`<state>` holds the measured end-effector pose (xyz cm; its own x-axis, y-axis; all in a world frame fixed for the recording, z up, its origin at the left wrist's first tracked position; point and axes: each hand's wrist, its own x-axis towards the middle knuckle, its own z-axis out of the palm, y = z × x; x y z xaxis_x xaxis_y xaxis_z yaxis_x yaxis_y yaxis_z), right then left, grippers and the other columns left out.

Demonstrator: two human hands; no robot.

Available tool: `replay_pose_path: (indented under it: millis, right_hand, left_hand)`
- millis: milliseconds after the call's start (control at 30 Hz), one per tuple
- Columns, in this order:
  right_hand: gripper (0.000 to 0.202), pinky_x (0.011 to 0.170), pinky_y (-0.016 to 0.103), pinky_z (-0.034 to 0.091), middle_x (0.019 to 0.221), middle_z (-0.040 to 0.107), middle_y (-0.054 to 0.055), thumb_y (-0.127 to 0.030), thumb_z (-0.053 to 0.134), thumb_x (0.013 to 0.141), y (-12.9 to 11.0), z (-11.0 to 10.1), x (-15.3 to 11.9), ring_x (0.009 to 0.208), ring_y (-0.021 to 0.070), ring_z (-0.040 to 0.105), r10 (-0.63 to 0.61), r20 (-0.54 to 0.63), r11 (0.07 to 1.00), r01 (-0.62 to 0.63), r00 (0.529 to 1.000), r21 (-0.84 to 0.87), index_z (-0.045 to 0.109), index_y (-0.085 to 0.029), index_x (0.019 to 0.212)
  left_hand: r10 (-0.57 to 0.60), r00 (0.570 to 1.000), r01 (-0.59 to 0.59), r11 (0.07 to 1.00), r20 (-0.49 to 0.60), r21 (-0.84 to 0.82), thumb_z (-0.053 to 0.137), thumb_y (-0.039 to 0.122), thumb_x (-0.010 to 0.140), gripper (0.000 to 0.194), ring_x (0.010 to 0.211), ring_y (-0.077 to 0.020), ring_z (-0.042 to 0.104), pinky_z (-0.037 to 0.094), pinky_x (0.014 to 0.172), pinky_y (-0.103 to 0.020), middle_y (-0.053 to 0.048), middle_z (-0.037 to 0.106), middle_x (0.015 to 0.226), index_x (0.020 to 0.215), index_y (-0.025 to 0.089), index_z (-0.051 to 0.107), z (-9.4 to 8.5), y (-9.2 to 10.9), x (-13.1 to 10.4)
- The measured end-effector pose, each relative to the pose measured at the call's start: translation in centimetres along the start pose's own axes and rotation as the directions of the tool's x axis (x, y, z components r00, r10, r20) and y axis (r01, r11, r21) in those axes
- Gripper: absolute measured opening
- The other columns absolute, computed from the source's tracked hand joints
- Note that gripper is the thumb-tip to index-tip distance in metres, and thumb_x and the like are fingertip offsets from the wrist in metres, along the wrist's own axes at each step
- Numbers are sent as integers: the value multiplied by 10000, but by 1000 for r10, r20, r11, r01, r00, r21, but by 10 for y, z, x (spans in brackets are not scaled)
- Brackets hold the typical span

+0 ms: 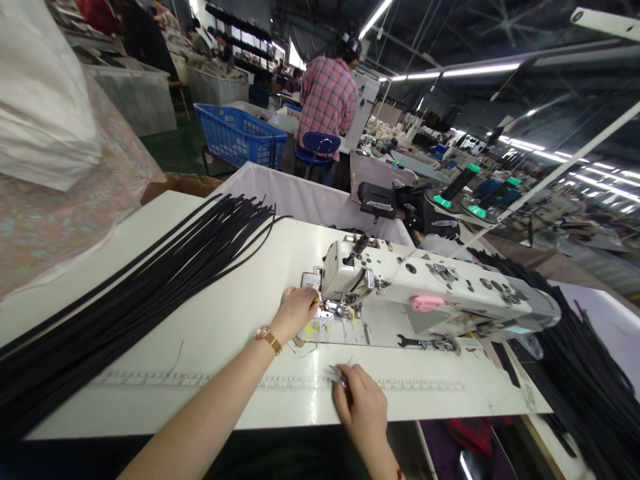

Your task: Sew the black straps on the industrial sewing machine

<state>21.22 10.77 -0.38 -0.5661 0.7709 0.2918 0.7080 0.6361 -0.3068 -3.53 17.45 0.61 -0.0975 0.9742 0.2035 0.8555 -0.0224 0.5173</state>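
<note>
My left hand [295, 312], with a gold watch [269, 339] on its wrist, reaches to the needle area of a white sewing machine [390, 273]. Its fingers are pinched together beside the presser foot [334, 308]; a small yellowish bit shows at the fingertips, too small to name. Near the table's front edge, my right hand [364, 403] is closed around small thread snips [337, 377], blades pointing left. Most of the snips is hidden in the palm. A printed ruler scale [280, 383] runs along the white tabletop [250, 313] beneath both hands.
Long black straps [165, 273] lie bundled on the left; another black bundle [565, 333] hangs at right. A wrench [425, 343] lies under the machine arm. Behind are black bags [377, 201], green-based thread cones [457, 187], a blue crate [240, 133] and a person in plaid [327, 97].
</note>
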Motion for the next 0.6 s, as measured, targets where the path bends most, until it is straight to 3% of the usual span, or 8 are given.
replay_pose_path:
  millis: [167,367,600]
  right_hand:
    - [223,621,283,460,809,622,29,-214,474,896,0,0,0,711,189,613,4,9,1000,-4,1000,12,603,-222,1077]
    - [225,620,288,456,803,619,25,-217,473,894,2,1,-1,707,190,613,-3,13,1000,3,1000,4,604,-221,1077]
    - [232,618,289,455,809,619,25,-209,474,889,2,1,0,706,189,611,1,11,1000,-1,1000,10,600,-222,1083]
  left_hand:
    - [-4,1000,4,1000,-10,6,536,233,941,120,889,-214,635,367,779,-360,-52,693,912,922,190,646,1,0,0]
    - [41,999,-40,997,-11,69,497,260,966,237,854,-212,609,339,788,-376,-43,675,861,813,209,670,-2,4,-3]
    - [39,998,-29,978,-44,208,434,144,946,223,899,-268,573,307,830,-430,-111,642,898,890,156,649,2,13,-3]
